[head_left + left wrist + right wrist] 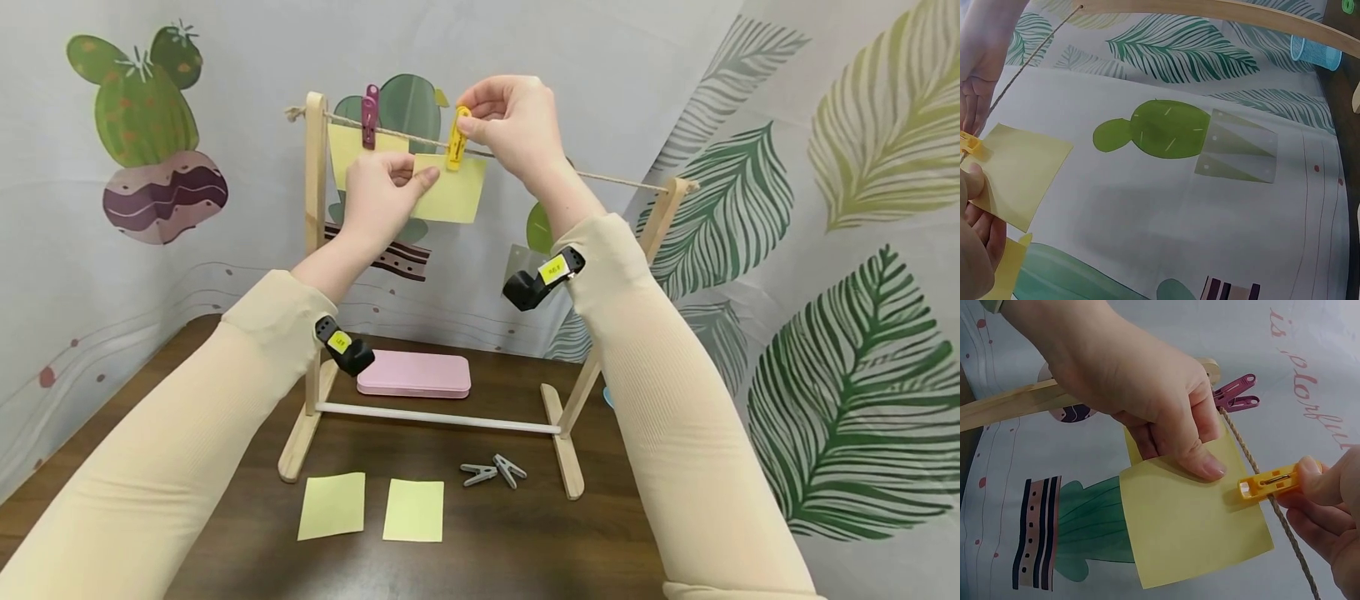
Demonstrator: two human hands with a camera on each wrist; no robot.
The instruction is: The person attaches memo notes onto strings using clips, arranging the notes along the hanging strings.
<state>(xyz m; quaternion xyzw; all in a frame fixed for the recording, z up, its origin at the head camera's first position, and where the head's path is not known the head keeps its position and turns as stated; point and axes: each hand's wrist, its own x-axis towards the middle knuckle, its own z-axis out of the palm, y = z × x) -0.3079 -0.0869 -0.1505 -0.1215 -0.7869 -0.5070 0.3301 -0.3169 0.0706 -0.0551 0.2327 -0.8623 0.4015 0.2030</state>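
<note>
My left hand (384, 196) pinches the left edge of a yellow paper note (1191, 519) between thumb and fingers. Between the thumb and fingers of my right hand (517, 125) is a yellow clothespin (1269, 483), its jaws over the note's top edge at the twine (1295, 540). The twine runs between the posts of a wooden stand (316, 200). To the left, a purple clothespin (370, 117) clips another yellow note (342, 150) to the twine, partly hidden behind my left hand.
Two more yellow notes (332, 506) lie at the table's front, with two grey clothespins (480, 474) to their right. A pink case (413, 374) sits behind the stand's white crossbar (442, 417). A blue mesh cup (1316, 52) stands beyond the right post.
</note>
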